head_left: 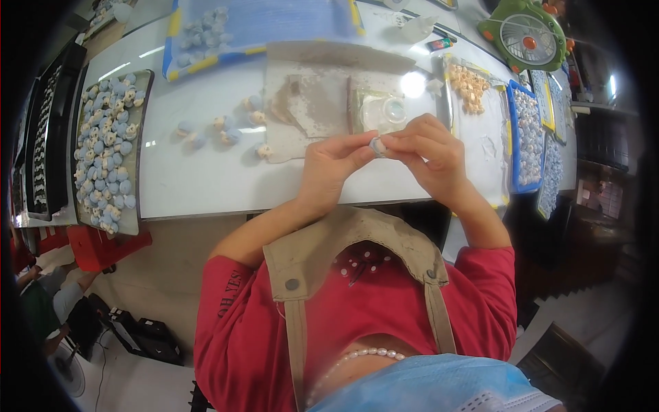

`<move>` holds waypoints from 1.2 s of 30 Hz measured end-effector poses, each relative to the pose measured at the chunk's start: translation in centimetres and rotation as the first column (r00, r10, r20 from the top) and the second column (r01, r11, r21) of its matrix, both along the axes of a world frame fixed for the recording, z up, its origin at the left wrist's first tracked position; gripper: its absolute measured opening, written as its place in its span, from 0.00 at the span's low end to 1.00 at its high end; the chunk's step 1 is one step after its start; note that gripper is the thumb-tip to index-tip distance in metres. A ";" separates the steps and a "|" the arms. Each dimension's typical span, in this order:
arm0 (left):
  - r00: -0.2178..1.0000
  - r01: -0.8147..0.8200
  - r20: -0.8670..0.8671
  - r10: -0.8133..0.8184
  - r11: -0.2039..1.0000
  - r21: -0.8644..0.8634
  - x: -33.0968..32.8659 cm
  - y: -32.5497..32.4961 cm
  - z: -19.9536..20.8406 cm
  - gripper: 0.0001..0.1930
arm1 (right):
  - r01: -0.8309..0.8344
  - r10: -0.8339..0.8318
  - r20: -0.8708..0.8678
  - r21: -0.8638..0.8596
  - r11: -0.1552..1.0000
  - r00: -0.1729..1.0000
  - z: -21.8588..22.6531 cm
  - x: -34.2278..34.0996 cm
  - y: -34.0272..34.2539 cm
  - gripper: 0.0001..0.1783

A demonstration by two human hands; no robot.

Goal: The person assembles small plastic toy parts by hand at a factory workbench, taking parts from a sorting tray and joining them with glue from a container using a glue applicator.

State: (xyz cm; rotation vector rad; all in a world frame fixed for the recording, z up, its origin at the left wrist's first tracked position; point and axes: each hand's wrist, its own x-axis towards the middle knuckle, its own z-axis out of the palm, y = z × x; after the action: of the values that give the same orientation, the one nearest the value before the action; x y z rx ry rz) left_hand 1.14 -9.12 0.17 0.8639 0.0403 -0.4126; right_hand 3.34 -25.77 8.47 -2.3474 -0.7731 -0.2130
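Observation:
Above the table's near edge, the fingertips of my left hand (331, 161) and my right hand (431, 152) meet around a small pale blue piece (377, 145). Both hands pinch it, and their fingers cover most of its shape. Just beyond them, a clear round dish (384, 110) sits on a stained cardboard sheet (312, 141). Several small blue-and-cream figurines (225, 130) lie loose on the white table left of my hands, one of them at the cardboard's edge.
A tray of blue-and-cream figurines (106, 154) stands at the left. At the back is a blue bin (268, 17) holding pale blue pieces. Right of me are a white-lined tray with orange pieces (470, 88), a blue tray of small parts (526, 141) and a green fan (527, 36).

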 end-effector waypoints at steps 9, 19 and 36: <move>0.986 0.048 -0.147 -0.074 0.984 -0.174 -0.2 0.5 0.7 0.17 | -0.052 0.054 0.069 -0.020 0.998 0.996 0.1 -0.1 1.1 0.20; 0.966 0.162 -0.153 -0.208 0.950 -0.268 -0.9 0.2 0.7 0.18 | -0.097 0.095 0.056 0.047 0.994 0.994 -1.0 -0.2 0.7 0.20; 0.930 0.138 0.243 -0.275 0.876 0.462 -1.5 -0.4 3.8 0.32 | -0.186 0.167 0.198 0.081 0.979 0.966 -2.1 -3.1 -1.5 0.17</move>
State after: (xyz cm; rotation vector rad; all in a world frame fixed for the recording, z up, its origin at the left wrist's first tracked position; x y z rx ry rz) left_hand -0.32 -9.53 3.99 1.3812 -0.2577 -0.4788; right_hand 0.26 -27.30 6.39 -2.1712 -1.0357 -0.3940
